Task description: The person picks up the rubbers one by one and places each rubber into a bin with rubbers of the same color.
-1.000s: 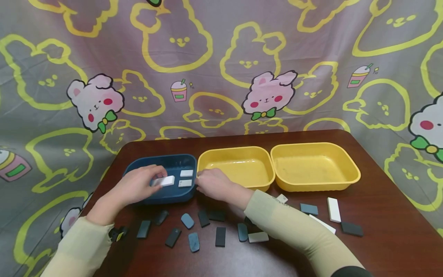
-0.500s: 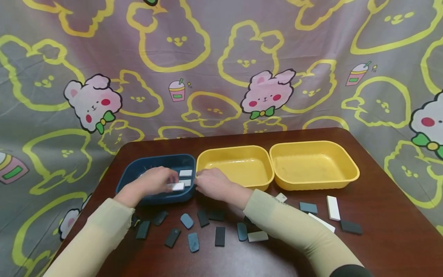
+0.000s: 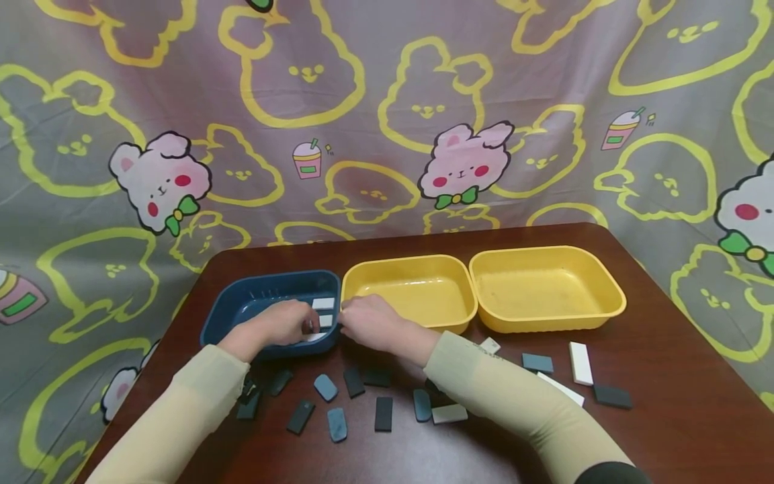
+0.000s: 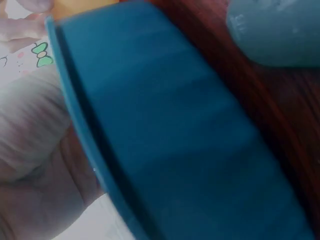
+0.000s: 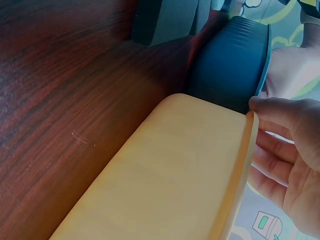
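Observation:
In the head view my left hand (image 3: 279, 324) reaches into the blue bin (image 3: 232, 296), its fingers curled on a white block (image 3: 314, 337) at the bin's near right corner. Two more white blocks lie behind it, one (image 3: 326, 320) close by and one (image 3: 323, 303) farther back. My right hand (image 3: 373, 322) grips the rims where the blue bin meets the middle yellow bin (image 3: 413, 263). The right wrist view shows the thumb of that hand (image 5: 295, 135) at the touching rims. The blue bin's wall (image 4: 165, 125) hides the left fingertips in the left wrist view.
A second yellow bin (image 3: 547, 325) stands at the right. Several dark and blue-grey blocks lie in front of the bins, among them a black one (image 3: 383, 414). White blocks (image 3: 581, 364) lie at the right, and a patterned cloth hangs behind the table.
My left hand has moved right and down inside the blue bin, bringing the white block to the near right corner in front of the other two. My right hand has stayed at the rims.

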{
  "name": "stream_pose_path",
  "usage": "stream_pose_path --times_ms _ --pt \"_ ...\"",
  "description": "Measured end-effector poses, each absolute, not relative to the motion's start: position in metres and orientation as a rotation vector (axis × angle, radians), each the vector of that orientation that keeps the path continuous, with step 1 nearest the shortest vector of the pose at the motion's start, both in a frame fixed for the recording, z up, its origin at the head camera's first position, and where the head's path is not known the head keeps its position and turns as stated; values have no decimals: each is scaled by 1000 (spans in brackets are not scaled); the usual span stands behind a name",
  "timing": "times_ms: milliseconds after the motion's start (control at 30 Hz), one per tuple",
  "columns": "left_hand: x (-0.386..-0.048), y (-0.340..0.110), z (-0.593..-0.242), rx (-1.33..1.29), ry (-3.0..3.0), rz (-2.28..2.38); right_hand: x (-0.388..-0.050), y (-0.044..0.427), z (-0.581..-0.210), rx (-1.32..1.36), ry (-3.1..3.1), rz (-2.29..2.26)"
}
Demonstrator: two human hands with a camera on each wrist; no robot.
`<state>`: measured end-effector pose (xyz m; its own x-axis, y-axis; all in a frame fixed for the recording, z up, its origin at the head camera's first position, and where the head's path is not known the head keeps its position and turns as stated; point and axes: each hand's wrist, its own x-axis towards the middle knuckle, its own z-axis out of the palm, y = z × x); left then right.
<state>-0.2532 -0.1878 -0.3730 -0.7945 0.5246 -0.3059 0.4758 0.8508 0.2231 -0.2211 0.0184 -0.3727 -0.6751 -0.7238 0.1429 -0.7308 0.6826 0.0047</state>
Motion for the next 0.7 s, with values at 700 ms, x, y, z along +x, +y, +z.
stream_pose_path --times_ms 700 --pt "-256 -186 -378 725 2623 266 -221 17 -373 1199 -2759 98"
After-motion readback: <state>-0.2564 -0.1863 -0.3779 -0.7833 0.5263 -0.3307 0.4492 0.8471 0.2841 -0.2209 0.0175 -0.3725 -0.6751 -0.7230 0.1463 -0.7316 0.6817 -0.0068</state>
